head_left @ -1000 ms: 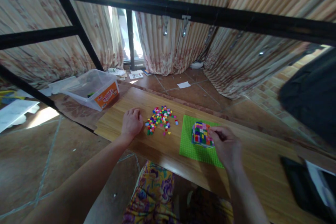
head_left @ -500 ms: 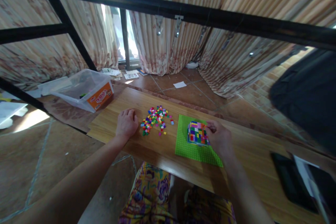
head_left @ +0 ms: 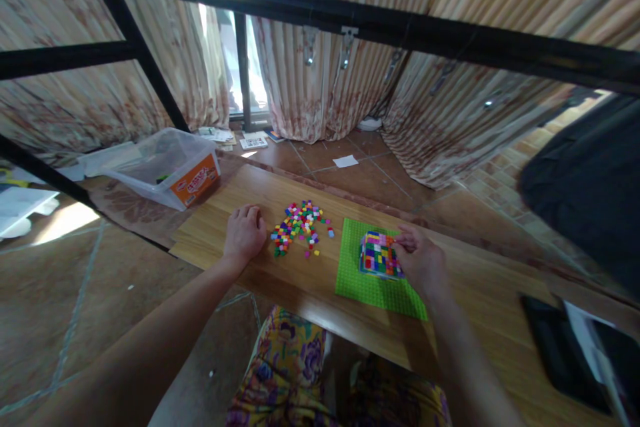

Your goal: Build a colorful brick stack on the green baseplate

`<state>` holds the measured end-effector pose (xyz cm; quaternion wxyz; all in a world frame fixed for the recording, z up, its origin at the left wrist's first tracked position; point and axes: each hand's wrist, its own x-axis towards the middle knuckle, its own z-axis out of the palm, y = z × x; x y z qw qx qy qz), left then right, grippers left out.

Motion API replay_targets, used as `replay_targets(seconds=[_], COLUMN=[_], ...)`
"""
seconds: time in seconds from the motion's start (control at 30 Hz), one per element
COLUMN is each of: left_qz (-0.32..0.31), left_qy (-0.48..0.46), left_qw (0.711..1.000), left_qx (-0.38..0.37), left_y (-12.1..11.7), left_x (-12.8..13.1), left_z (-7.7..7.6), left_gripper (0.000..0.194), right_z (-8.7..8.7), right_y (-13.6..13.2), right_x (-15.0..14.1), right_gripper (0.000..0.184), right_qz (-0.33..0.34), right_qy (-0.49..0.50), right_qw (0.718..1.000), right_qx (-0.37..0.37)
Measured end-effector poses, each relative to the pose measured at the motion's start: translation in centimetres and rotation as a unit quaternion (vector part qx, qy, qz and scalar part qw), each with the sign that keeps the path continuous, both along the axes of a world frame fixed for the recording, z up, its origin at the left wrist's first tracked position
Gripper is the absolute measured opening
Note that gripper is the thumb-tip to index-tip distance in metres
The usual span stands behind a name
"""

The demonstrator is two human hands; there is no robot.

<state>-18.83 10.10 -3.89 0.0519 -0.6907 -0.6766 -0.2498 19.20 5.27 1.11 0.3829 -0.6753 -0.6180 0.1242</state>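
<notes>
A green studded baseplate lies on the wooden table. On it stands a block built of small multicoloured toy bricks. My right hand is at the right side of this brick block, thumb and fingers pinched together by its upper right edge. Whatever sits between those fingertips is too small and covered to make out. Left of the baseplate is a loose pile of tiny coloured bricks. My left hand rests on the table just left of the pile, its fingers curled in, with nothing visible in them.
A clear plastic bin with an orange label stands past the table's left end. Black tablet-like items and papers lie at the table's right. A black metal bar crosses above, before curtains. Papers lie on the floor.
The view has shifted slightly, so everything sits a little further right. My right hand stays at the brick block's right edge, and my left hand keeps its place beside the pile.
</notes>
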Motion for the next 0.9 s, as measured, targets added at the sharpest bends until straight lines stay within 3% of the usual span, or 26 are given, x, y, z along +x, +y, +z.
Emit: replay_targets(seconds=[0.37, 0.47, 0.63, 0.9], left_qz=[-0.003, -0.004, 0.000, 0.007], left_qy=[-0.005, -0.014, -0.013, -0.008], left_qw=[1.000, 1.000, 1.000, 1.000], left_qx=[0.002, -0.002, -0.004, -0.014], left_y=[-0.1, -0.1, -0.2, -0.3], left_x=[0.0, 0.0, 0.1, 0.3], left_z=[0.0, 0.0, 0.0, 0.0], left_gripper=[0.028, 0.029, 0.029, 0.027], right_z=[-0.7, -1.4, -2.0, -2.4], right_y=[0.7, 1.0, 1.0, 0.8], right_x=[0.3, 0.1, -0.3, -0.2], right_gripper=[0.042, 0.039, 0.037, 0.029], right_qz=[-0.071, -0.069, -0.081, -0.078], right_qy=[0.054, 0.123, 0.281, 0.319], right_qw=[0.996, 0.990, 0.954, 0.942], right_qx=[-0.004, -0.031, -0.063, -0.065])
